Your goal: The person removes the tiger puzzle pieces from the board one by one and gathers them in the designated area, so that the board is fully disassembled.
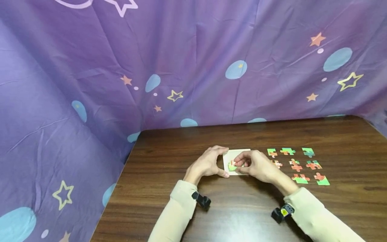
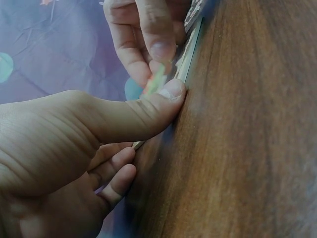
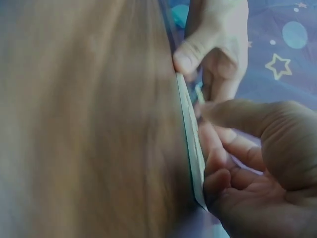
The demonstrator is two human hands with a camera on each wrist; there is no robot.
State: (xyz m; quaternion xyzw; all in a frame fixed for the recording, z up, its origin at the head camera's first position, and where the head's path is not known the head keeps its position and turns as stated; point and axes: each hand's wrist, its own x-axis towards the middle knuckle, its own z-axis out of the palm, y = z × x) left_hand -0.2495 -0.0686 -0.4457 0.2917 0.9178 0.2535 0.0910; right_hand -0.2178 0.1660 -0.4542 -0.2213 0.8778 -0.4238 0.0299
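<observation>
A small white square puzzle tray [image 1: 242,152] lies on the table. My left hand [image 1: 207,163] holds it along its left side, thumb at the near corner and fingers at the far one. In the left wrist view the left thumb presses on the edge of the tray [image 2: 187,62]. Over the tray, my right hand [image 1: 259,166] pinches a green and red jigsaw piece [image 1: 232,166] between thumb and fingers. That piece [image 2: 156,81] is tilted up from the tray in the left wrist view. The right fingertips hide part of it.
To the right of the tray, several loose jigsaw pieces lie in rough rows, among them a blue-green one [image 1: 308,152] and a red and green one [image 1: 321,179]. The brown wooden table [image 1: 169,148] meets a purple star-patterned curtain [image 1: 205,94] at the back and left.
</observation>
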